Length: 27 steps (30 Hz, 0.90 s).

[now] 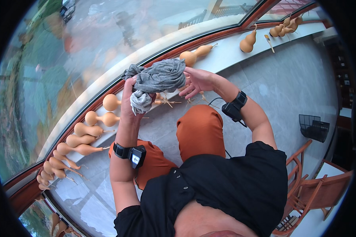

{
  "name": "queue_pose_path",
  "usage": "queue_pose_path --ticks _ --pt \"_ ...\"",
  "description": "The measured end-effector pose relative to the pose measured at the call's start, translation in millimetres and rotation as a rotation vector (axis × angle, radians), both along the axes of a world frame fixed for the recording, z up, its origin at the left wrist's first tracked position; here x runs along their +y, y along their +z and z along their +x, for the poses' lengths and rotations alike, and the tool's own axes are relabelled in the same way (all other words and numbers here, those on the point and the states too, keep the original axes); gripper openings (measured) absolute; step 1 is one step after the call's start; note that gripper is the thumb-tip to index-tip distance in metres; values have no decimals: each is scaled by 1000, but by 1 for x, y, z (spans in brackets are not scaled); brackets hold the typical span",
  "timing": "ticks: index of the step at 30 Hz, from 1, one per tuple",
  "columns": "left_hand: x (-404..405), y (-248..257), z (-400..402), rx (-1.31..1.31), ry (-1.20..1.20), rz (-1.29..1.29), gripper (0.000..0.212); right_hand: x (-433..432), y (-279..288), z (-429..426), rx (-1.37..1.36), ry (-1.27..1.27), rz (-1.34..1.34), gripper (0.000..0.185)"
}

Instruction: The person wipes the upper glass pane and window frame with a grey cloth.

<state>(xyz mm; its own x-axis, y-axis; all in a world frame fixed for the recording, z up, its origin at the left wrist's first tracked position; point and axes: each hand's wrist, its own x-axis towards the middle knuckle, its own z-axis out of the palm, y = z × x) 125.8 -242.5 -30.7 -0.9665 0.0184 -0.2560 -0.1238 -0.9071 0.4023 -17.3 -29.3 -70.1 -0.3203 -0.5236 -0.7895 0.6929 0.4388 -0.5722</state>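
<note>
My left hand [129, 97] holds a bunched grey cloth [160, 75], with a lighter knitted part [140, 102] hanging beside the palm. At the cloth's right end is my right hand [198, 81], its fingers spread; whether the fingertips touch the cloth cannot be told. Behind the cloth a bottle gourd [195, 54] lies on the white windowsill [222, 59]. Below and left of my left hand, a row of dried gourds [101, 119] lies along the sill. Stems of more gourds show partly under the hands.
A gourd [248, 41], a flat brush [269, 43] and a cluster of gourds [284, 28] rest farther right on the sill. Window glass [92, 44] runs behind it. A black wire basket [314, 127] and a wooden chair [314, 192] stand at the right on the tiled floor.
</note>
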Motion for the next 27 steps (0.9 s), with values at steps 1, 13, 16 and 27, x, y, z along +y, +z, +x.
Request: queue_pose_path --ticks 1,13,16,27 --pt "3 0 0 -1 -5 0 33 -1 6 5 -231 16 -244 40" --pt "26 -19 -21 -262 9 -344 28 52 -56 -98 100 -787 -455 34" --pt "44 -30 -34 -279 -10 -244 29 77 -87 -126 152 -814 -484 30" --pt "77 -42 -131 -226 -32 -185 29 69 -101 -196 953 -1070 -208 25"
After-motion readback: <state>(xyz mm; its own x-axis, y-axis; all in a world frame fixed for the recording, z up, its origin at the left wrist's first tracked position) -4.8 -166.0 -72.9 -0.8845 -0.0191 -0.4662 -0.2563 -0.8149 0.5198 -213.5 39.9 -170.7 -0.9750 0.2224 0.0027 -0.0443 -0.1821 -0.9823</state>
